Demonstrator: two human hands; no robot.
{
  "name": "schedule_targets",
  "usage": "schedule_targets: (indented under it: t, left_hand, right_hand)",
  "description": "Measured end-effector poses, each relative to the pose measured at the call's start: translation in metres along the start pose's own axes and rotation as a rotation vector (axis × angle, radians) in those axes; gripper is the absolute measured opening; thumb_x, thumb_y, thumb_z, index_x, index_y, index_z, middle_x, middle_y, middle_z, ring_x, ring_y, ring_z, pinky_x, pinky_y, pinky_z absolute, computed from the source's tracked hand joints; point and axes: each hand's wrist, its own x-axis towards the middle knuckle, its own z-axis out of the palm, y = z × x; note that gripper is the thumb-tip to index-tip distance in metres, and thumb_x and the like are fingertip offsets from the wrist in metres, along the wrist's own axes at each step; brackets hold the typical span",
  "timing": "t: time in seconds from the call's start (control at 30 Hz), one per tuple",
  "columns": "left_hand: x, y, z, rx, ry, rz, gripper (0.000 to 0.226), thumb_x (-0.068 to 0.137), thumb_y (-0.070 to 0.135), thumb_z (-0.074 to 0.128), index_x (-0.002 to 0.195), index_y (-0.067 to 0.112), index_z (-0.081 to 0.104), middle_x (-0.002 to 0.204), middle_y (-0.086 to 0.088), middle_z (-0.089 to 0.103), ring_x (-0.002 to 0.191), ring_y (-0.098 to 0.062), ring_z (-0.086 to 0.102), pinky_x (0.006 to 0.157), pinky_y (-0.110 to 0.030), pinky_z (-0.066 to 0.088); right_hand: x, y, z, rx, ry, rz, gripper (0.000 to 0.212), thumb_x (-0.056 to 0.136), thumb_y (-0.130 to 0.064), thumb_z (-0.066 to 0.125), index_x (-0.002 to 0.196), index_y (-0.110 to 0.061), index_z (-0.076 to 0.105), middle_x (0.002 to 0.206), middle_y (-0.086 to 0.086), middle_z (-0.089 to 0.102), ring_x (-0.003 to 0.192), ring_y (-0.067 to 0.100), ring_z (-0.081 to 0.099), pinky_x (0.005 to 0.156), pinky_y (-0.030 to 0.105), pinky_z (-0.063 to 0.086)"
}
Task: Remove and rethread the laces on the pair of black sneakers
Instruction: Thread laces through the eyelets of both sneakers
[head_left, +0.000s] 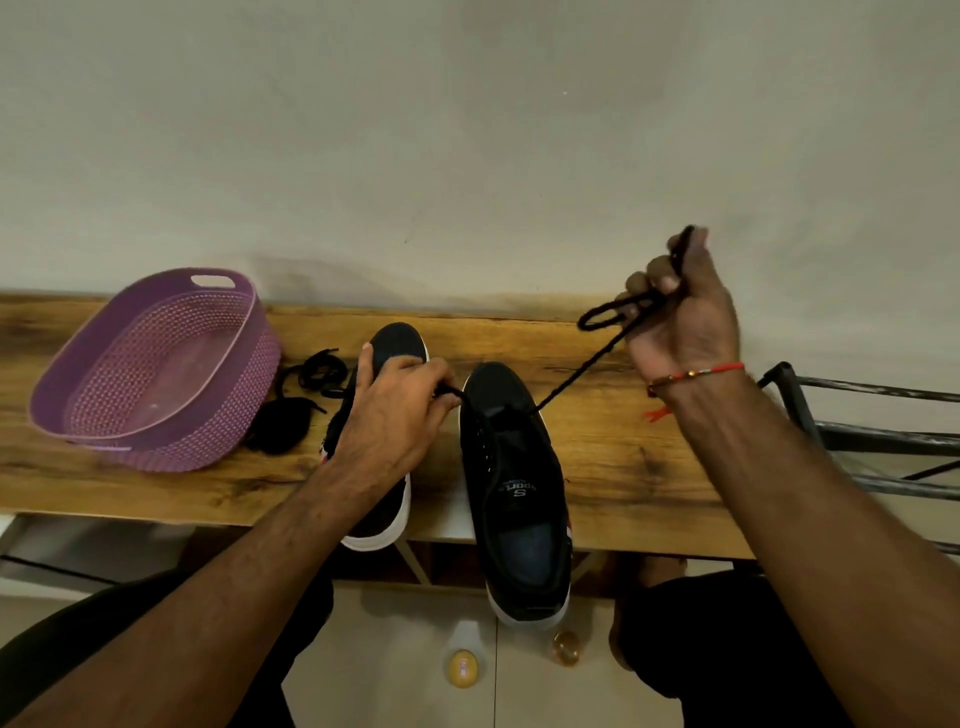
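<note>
Two black sneakers with white soles stand toe-away on a wooden bench (613, 467). The right sneaker (514, 488) has a black lace (576, 371) running taut from its front eyelets up to my right hand (680, 312), which grips the lace high above the bench, a loop hanging from the fingers. My left hand (395, 410) lies over the left sneaker (395, 343) and pinches the other end of that lace beside the right sneaker's toe. A second loose black lace (311, 374) lies in a heap left of the left sneaker.
A purple plastic basket (104, 410) sits at the bench's left end, touching the loose lace. A dark metal rack (857, 436) stands to the right. On the floor below lie two small round objects (462, 670). A plain wall rises behind the bench.
</note>
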Motion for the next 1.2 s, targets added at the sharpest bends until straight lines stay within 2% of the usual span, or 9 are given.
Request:
schedule_targets:
  t: [0.13, 0.2, 0.27, 0.37, 0.47, 0.67, 0.8, 0.93, 1.2]
  left_hand:
    - [0.003, 0.003, -0.024, -0.348, -0.076, -0.093, 0.016, 0.093, 0.021, 0.071, 0.093, 0.037, 0.068, 0.083, 0.015, 0.072, 0.079, 0.003, 0.069, 0.091, -0.026, 0.057]
    - [0.003, 0.004, -0.032, -0.399, -0.009, -0.131, 0.016, 0.095, 0.018, 0.068, 0.104, 0.031, 0.07, 0.083, 0.015, 0.071, 0.076, 0.008, 0.067, 0.077, -0.012, 0.055]
    - [0.003, 0.006, -0.04, -0.552, 0.047, -0.206, 0.021, 0.097, 0.014, 0.064, 0.11, 0.03, 0.067, 0.081, 0.008, 0.073, 0.073, 0.002, 0.07, 0.077, -0.014, 0.056]
    - [0.005, 0.012, -0.05, -0.827, 0.03, -0.329, 0.025, 0.099, 0.011, 0.059, 0.114, 0.03, 0.068, 0.074, 0.005, 0.07, 0.065, -0.007, 0.066, 0.071, -0.019, 0.056]
    - [0.005, 0.02, -0.067, -1.018, -0.018, -0.334, 0.022, 0.1, 0.01, 0.059, 0.113, 0.022, 0.072, 0.074, 0.002, 0.066, 0.056, -0.009, 0.05, 0.058, -0.025, 0.052]
    - [-0.006, 0.053, -0.107, -1.269, -0.135, -0.272, 0.021, 0.103, 0.015, 0.054, 0.112, 0.014, 0.074, 0.097, -0.005, 0.073, 0.051, -0.008, 0.037, 0.048, -0.022, 0.037]
    - [-0.009, 0.087, -0.153, -1.282, -0.244, -0.245, 0.029, 0.104, 0.013, 0.047, 0.117, 0.015, 0.073, 0.114, -0.006, 0.075, 0.054, -0.008, 0.039, 0.053, -0.024, 0.032]
    - [-0.014, 0.112, -0.194, -1.272, -0.264, -0.201, 0.039, 0.102, 0.008, 0.037, 0.124, 0.016, 0.069, 0.119, -0.003, 0.074, 0.056, -0.007, 0.042, 0.05, -0.021, 0.033]
    - [-0.021, 0.132, -0.229, -1.315, -0.168, -0.22, 0.039, 0.099, -0.003, 0.049, 0.126, 0.017, 0.067, 0.118, 0.003, 0.074, 0.058, -0.006, 0.048, 0.048, -0.019, 0.036]
  right_hand:
    - [0.004, -0.013, 0.0, 0.036, -0.02, -0.037, 0.028, 0.105, -0.04, 0.042, 0.086, -0.022, 0.054, 0.054, -0.009, 0.045, 0.053, 0.01, 0.043, 0.048, 0.025, 0.031]
    - [0.002, -0.01, -0.001, -0.191, 0.008, -0.074, 0.025, 0.104, -0.035, 0.048, 0.088, -0.018, 0.058, 0.06, -0.007, 0.049, 0.054, 0.01, 0.042, 0.047, 0.024, 0.029]
    - [-0.003, -0.006, 0.003, -0.6, -0.007, -0.147, 0.022, 0.101, -0.031, 0.055, 0.092, -0.015, 0.067, 0.068, -0.006, 0.056, 0.058, 0.008, 0.046, 0.048, 0.022, 0.034]
    - [-0.008, 0.002, 0.008, -1.134, -0.087, -0.179, 0.024, 0.098, -0.033, 0.06, 0.101, -0.016, 0.075, 0.089, -0.01, 0.069, 0.083, 0.0, 0.061, 0.073, 0.017, 0.046]
    - [-0.016, 0.003, 0.014, -1.301, -0.119, -0.165, 0.032, 0.101, -0.036, 0.053, 0.114, -0.015, 0.074, 0.116, 0.002, 0.067, 0.109, 0.01, 0.059, 0.092, 0.024, 0.043]
    - [-0.038, -0.015, 0.033, -0.955, -0.161, -0.213, 0.029, 0.105, -0.015, 0.044, 0.125, -0.019, 0.064, 0.083, -0.003, 0.066, 0.062, 0.007, 0.046, 0.063, 0.02, 0.039]
    - [-0.069, -0.026, 0.057, -0.869, -0.198, -0.212, 0.023, 0.103, -0.011, 0.049, 0.111, -0.015, 0.07, 0.075, 0.002, 0.061, 0.058, 0.001, 0.048, 0.058, 0.013, 0.037]
    - [-0.09, -0.034, 0.083, -0.783, -0.176, -0.139, 0.025, 0.105, -0.016, 0.046, 0.1, -0.021, 0.07, 0.068, -0.003, 0.05, 0.061, 0.009, 0.04, 0.053, 0.023, 0.033]
    - [-0.098, -0.082, 0.14, -0.657, -0.198, -0.139, 0.041, 0.094, -0.007, 0.03, 0.107, -0.011, 0.068, 0.067, -0.005, 0.047, 0.061, 0.01, 0.037, 0.057, 0.029, 0.031]
